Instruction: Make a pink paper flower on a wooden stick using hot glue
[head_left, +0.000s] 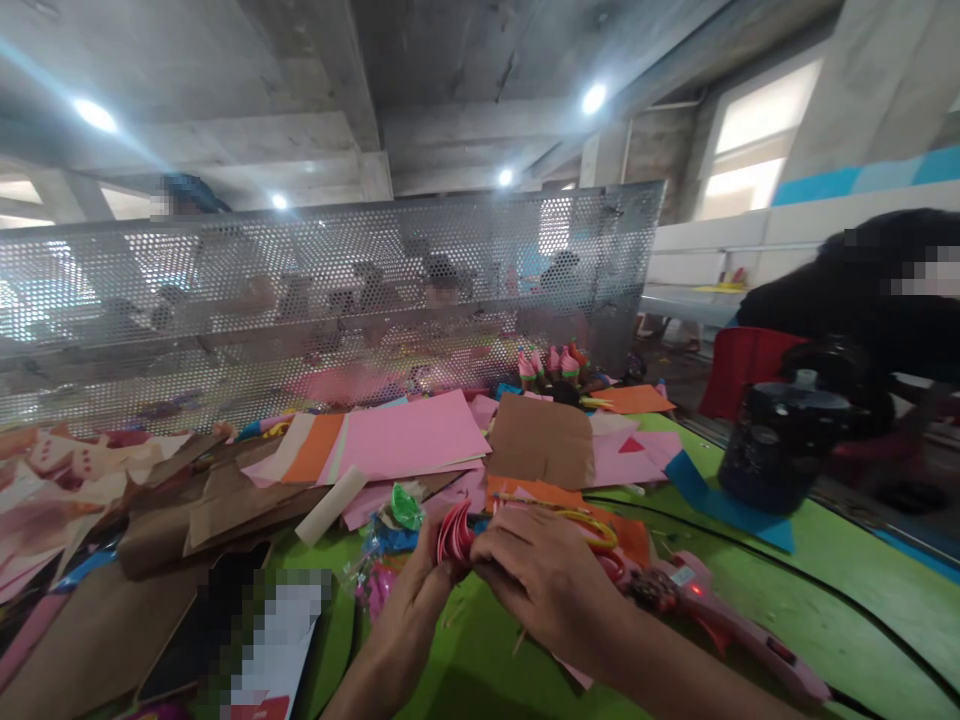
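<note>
Over the green table (480, 650), my left hand (417, 600) is closed around a red and pink piece of curved, layered strips (455, 533). My right hand (541, 568) meets it from the right, its fingers bent and pressed together against the piece's right side. What lies between the right fingertips is mostly hidden. A pink hot glue gun (739, 625) with a lit red light rests right of my right hand. Partly behind that hand shows a yellow loop (600, 530). Crinkled clear plastic with a green piece (406, 506) lies behind my left hand.
Pink sheets (412, 435), a brown sheet (540, 440) and a pale roll (330, 506) lie beyond my hands. A phone (281, 640) is at front left. A dark jug (780, 445) stands right, near a black cable (750, 530). A perforated metal screen (337, 300) borders the back; a person sits at right.
</note>
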